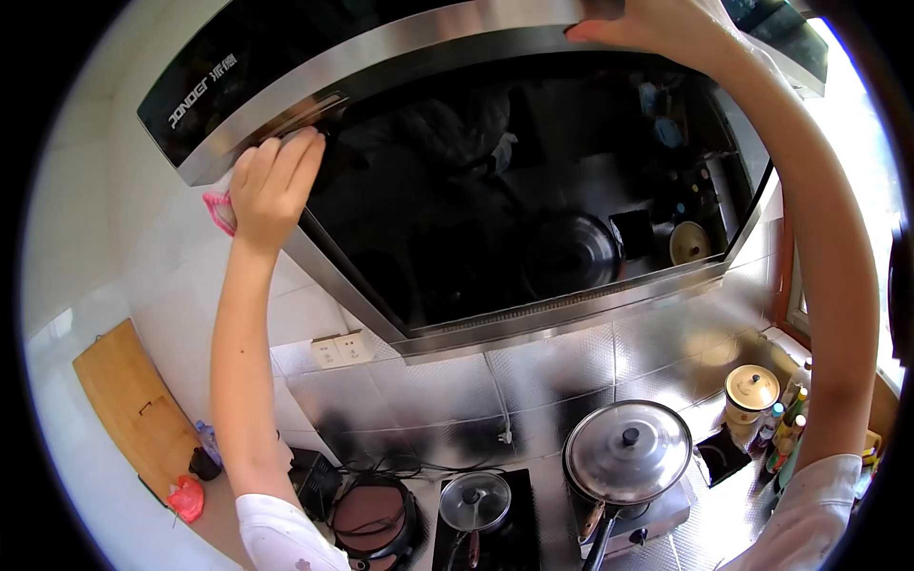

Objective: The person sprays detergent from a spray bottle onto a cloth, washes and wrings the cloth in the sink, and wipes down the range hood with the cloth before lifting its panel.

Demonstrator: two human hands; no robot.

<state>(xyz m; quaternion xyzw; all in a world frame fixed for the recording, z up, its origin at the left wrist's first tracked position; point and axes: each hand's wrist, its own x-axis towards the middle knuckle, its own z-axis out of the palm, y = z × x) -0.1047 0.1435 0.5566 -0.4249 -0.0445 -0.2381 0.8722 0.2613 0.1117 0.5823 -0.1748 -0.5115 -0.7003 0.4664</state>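
Observation:
A black glass range hood (495, 190) with a steel trim band fills the upper middle of the head view. My left hand (276, 181) is closed at the left end of the trim, its fingertips pressed at a slot in the steel. From behind its wrist sticks out a pink-edged cloth (219, 211), which the hand seems to hold bunched; most of it is hidden. At the top right, my right hand (662, 27) grips the hood's upper trim. Its thumb lies along the steel, while the other fingers are partly out of frame.
Below stand a large lidded pan (628, 452) on a gas stove, a small glass-lidded pot (475, 502) and a round dark appliance (371, 519). Bottles (785, 438) and a cream lidded pot (751, 388) stand right. A wooden board (143, 409) leans left.

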